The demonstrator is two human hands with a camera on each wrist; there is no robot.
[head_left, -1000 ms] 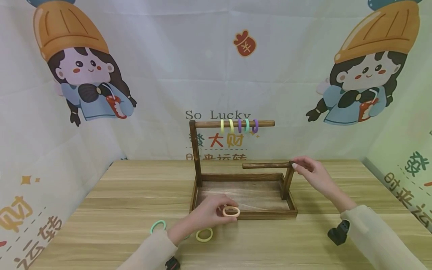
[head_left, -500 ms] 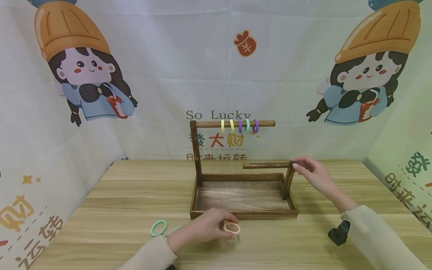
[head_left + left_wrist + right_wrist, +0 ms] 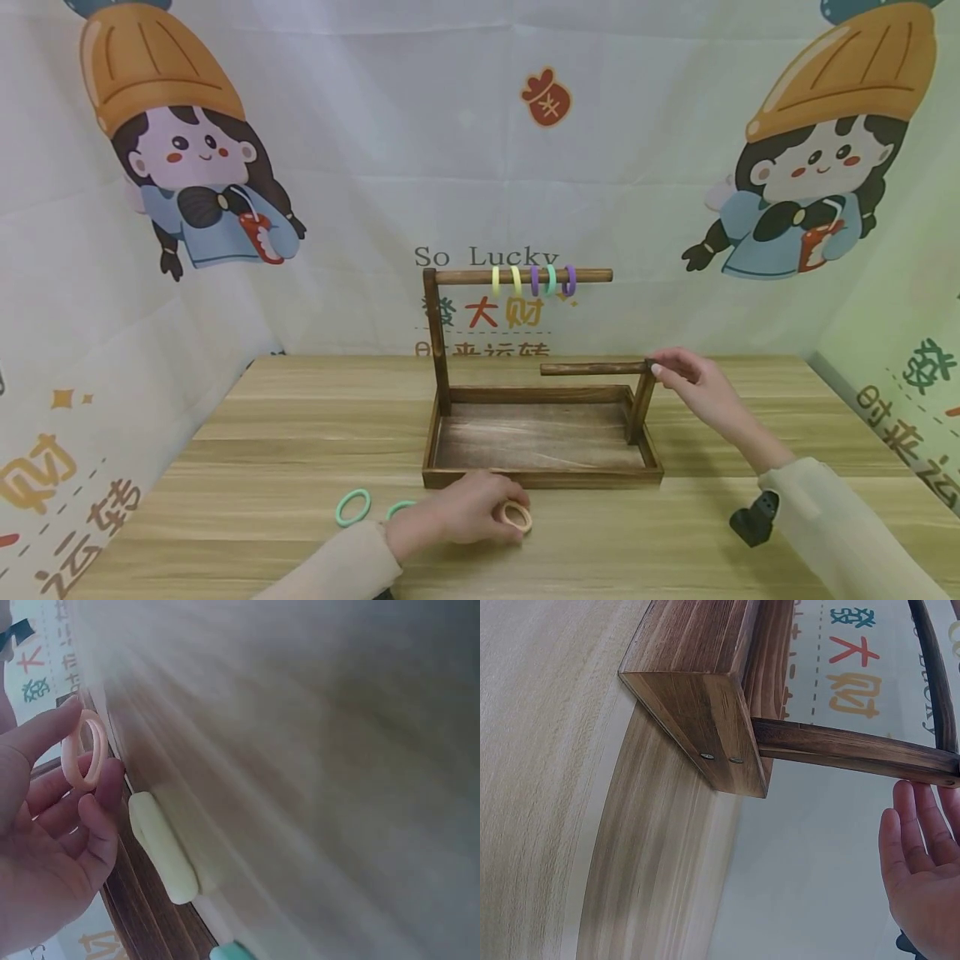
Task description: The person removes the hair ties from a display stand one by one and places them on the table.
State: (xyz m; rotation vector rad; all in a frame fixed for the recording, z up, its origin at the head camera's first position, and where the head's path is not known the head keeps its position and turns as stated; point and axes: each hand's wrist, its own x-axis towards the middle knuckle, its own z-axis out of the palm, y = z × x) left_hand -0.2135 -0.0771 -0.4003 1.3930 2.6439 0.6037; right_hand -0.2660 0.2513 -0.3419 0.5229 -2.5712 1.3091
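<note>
A peach ring [image 3: 528, 520] is pinched between the thumb and fingers of my left hand [image 3: 476, 508], low over the table before the rack's front edge. In the left wrist view, a yellow ring [image 3: 163, 849] lies near that hand; the hand hides it from the head view. My right hand [image 3: 697, 385] holds the top of the short post of a dark wooden rack [image 3: 555, 479]. The right wrist view has its fingertips [image 3: 904, 796] against the post's end, the thumb out of sight. Several yellow, purple and green rings [image 3: 551, 281] hang on the rack's upper bar [image 3: 465, 277].
Two green rings, one whole [image 3: 339, 511] and one partly covered by the left forearm [image 3: 400, 505], lie on the wood-grain table [image 3: 285, 433]. The rack's lower bar [image 3: 592, 368] points left from the short post. A printed cloth [image 3: 360, 167] hangs behind.
My left hand has come down and toward me with the peach ring, from the tray's front rim to close over the table, covering the yellow ring. The right hand stays put.
</note>
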